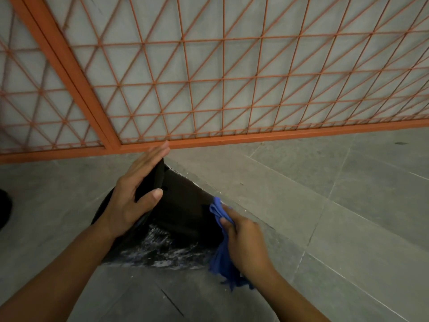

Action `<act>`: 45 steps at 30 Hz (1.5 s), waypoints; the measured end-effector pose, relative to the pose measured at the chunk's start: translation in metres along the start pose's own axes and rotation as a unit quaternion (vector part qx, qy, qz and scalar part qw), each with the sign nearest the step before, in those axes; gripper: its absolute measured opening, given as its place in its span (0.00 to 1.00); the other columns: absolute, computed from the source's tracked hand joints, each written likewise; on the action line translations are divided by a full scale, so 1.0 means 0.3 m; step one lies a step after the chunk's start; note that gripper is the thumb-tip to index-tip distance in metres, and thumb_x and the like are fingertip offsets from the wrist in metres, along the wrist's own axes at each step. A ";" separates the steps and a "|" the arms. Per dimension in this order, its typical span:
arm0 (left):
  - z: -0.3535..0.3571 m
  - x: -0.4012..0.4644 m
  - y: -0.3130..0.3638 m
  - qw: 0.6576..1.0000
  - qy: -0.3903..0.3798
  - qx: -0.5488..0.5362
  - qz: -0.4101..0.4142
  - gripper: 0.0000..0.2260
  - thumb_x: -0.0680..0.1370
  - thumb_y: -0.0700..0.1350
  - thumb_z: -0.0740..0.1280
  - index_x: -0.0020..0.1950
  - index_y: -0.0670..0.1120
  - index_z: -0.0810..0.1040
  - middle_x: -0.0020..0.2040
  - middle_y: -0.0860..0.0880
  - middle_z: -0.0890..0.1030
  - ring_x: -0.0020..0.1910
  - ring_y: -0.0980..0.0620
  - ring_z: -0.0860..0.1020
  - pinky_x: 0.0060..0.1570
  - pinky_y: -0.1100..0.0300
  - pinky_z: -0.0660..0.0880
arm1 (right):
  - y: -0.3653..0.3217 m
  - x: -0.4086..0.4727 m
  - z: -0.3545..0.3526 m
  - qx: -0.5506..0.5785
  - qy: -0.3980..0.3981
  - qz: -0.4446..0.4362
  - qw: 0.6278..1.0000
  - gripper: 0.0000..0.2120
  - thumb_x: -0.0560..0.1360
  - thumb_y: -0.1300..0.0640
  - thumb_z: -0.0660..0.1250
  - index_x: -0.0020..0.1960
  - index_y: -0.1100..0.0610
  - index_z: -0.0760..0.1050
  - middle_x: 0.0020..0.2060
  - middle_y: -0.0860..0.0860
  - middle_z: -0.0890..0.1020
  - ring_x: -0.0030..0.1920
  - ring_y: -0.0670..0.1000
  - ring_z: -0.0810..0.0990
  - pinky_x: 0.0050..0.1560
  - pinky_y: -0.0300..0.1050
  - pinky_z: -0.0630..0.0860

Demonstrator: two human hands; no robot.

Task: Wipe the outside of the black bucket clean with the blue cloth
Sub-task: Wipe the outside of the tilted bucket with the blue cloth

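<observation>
Gate: an orange metal gate [222, 73] is seen across the upper view, built of thin rods crossed into squares and triangles inside a thicker box frame, with pale sheeting behind.
Floor: grey stone-like tiles [348, 205] are laid in large slabs with fine joints; the surface looks matt and slightly gritty.
Black bucket: the black bucket [181, 205] is held tipped on the floor between the two hands, just below the gate's bottom rail. Its wall looks like smooth hard plastic, and whitish streaks or wet smears are seen on its lower part.
Left hand: the left hand [137, 194] is laid over the bucket's rim, fingers nearly straight along one side and the thumb pressed on the other, so the rim is pinched and steadied.
Right hand: the right hand [243, 240] is curled round the cloth, which is pressed against the bucket's right side.
Blue cloth: the blue cloth [220, 252] is bunched and soft, with a frayed tail hanging below the fist.
Step in hand: wiping of the outer wall is judged to be under way, far from finished given the smears.
Next move: firm strokes across the streaked lower area are called for, with the bucket turned by the left hand so fresh wall is presented.
</observation>
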State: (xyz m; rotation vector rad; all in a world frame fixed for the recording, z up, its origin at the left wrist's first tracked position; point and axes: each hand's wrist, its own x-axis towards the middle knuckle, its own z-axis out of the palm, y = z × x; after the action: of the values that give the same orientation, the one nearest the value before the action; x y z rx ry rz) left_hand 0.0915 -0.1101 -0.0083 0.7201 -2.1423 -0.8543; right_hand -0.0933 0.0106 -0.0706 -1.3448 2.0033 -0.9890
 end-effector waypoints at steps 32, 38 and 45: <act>0.006 0.029 -0.018 0.998 0.027 -0.039 -0.035 0.34 0.72 0.69 0.61 0.71 0.50 0.64 0.74 0.49 0.64 0.75 0.55 0.59 0.75 0.56 0.54 | -0.033 -0.076 0.041 0.091 0.016 0.026 0.995 0.19 0.79 0.58 0.56 0.69 0.50 0.62 0.67 0.49 0.71 0.62 0.50 0.74 0.55 0.34 0.68; -0.011 0.029 -0.028 0.995 0.044 -0.059 -0.064 0.30 0.72 0.57 0.62 0.72 0.47 0.65 0.74 0.50 0.65 0.75 0.56 0.59 0.76 0.53 0.53 | 0.048 -0.060 0.052 0.061 0.051 0.068 0.995 0.20 0.79 0.62 0.56 0.70 0.53 0.62 0.54 0.66 0.79 0.31 0.42 0.77 0.34 0.22 0.67; -0.020 0.029 -0.032 0.994 0.044 -0.065 -0.071 0.29 0.72 0.55 0.61 0.71 0.47 0.65 0.74 0.48 0.65 0.75 0.54 0.59 0.76 0.51 0.54 | 0.011 -0.074 0.084 0.068 0.028 0.033 0.997 0.22 0.79 0.60 0.56 0.71 0.47 0.58 0.60 0.51 0.76 0.47 0.53 0.80 0.42 0.24 0.64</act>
State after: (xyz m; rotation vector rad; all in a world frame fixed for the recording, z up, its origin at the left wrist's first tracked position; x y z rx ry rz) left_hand 0.0932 -0.1242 -0.0088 0.8342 -1.9550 -1.0082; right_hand -0.0680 0.0250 -0.0877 -1.1842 1.9699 -1.1232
